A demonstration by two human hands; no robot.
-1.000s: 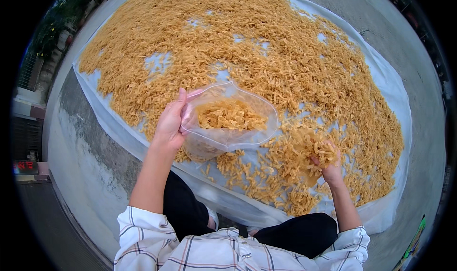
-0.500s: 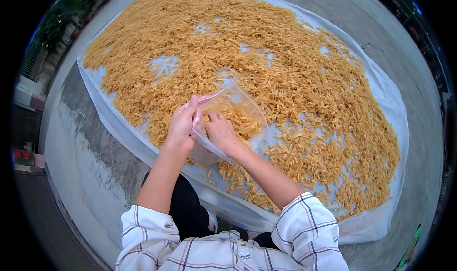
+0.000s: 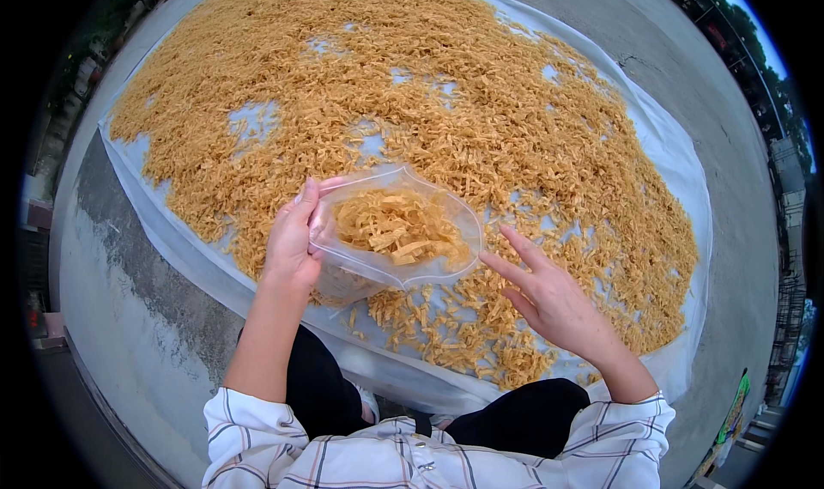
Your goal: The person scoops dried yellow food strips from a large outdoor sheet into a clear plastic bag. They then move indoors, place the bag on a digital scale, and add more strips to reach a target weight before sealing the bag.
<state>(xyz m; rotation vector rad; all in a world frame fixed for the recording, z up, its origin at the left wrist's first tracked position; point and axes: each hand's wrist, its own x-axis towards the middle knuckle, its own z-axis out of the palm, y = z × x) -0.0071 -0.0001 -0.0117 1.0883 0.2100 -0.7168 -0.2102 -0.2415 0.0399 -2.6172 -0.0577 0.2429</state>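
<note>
Fingers (image 3: pixel 309 193) of the left hand (image 3: pixel 287 244) are pinching the left edge of a clear plastic bag (image 3: pixel 343 285) near the centre of the frame, while those of the right hand (image 3: pixel 558 304), right of centre, are standing well apart, their tips hovering at the bag's right rim; whether they are touching it is hard to tell. Grey concrete ground (image 3: pixel 734 188) is running out to both sides of the frame, and a white sheet (image 3: pixel 661 145) is stretching across it from the upper left to the lower right. Golden strips (image 3: pixel 412 42) are blanketing most of the sheet, lying thickest toward the top of the frame, with white patches showing through. Along the bottom edge, a white plaid shirt (image 3: pixel 369 467) is filling the foreground, its sleeves ending near the elbows, and dark trousers (image 3: pixel 524 420) are covering both bent knees. Above the lap, the bag's mouth is gaping upward, and a heap of loose strips (image 3: pixel 395 223) is filling much of the opening. Just right of the left knee, a sliver of pale shoe (image 3: pixel 367 400) is peeking out.
</note>
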